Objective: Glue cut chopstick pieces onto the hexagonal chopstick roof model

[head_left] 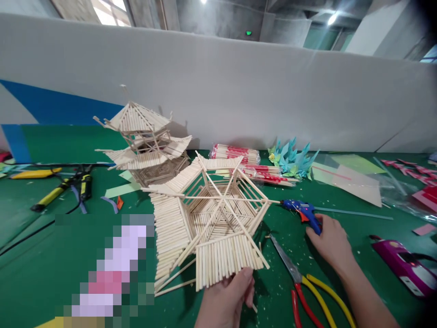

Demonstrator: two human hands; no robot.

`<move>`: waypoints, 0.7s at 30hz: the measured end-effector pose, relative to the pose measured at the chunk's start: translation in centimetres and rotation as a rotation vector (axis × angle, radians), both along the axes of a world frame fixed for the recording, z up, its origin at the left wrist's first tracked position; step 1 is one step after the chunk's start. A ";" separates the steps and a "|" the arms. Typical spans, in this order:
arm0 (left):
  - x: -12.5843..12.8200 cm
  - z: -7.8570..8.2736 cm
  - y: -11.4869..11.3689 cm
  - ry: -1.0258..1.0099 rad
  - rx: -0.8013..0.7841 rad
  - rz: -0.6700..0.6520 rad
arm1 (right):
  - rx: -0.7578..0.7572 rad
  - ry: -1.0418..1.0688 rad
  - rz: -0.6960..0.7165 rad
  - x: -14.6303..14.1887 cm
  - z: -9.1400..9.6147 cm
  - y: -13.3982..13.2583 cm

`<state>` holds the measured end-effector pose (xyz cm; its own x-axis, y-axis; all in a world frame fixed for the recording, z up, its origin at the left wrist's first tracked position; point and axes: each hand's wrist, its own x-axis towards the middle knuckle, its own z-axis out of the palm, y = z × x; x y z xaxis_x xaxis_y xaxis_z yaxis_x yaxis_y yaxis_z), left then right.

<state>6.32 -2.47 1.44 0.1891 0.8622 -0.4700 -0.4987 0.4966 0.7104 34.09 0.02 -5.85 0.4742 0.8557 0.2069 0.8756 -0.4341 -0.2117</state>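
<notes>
A half-roofed stick model [223,200], six-sided with spokes meeting in the middle, stands on the green table. My left hand [227,298] pinches the lower edge of its front roof panel [227,255], thumb on top; the other fingers are partly hidden beneath. At the right, my right hand [331,239] has its fingers closed around the handle of a blue glue gun [302,208] with an orange trigger. The gun's nozzle points left, close to the end of a stick at the model's right corner; I cannot tell whether they touch.
A tiered stick pagoda [143,141] stands behind. Scissors [293,269] with red and yellow handles lie between my hands. Bundled sticks [235,154] and turquoise folded paper [293,157] sit along the white partition. A purple device [403,264] lies right, yellow-handled pliers [61,189] left.
</notes>
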 end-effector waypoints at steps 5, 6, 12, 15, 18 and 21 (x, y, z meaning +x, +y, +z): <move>-0.3 0.1 0.2 -0.032 -0.047 -0.029 | -0.066 0.108 -0.071 0.6 0.2 1.0; -0.3 0.1 0.2 -0.046 -0.050 -0.037 | -0.079 0.134 -0.082 0.7 0.4 1.2; -0.4 -0.3 0.2 -0.095 -0.071 -0.045 | -0.062 0.346 -0.097 0.9 2.9 0.9; -0.5 -0.2 0.2 -0.129 -0.062 -0.034 | 0.009 0.554 -0.057 0.5 5.0 -0.4; -0.6 0.0 0.3 -0.170 -0.076 -0.043 | 0.054 0.784 0.036 -0.5 7.2 -2.2; -0.7 0.1 0.3 -0.197 -0.102 -0.047 | 0.164 0.941 0.113 -2.2 9.0 -3.8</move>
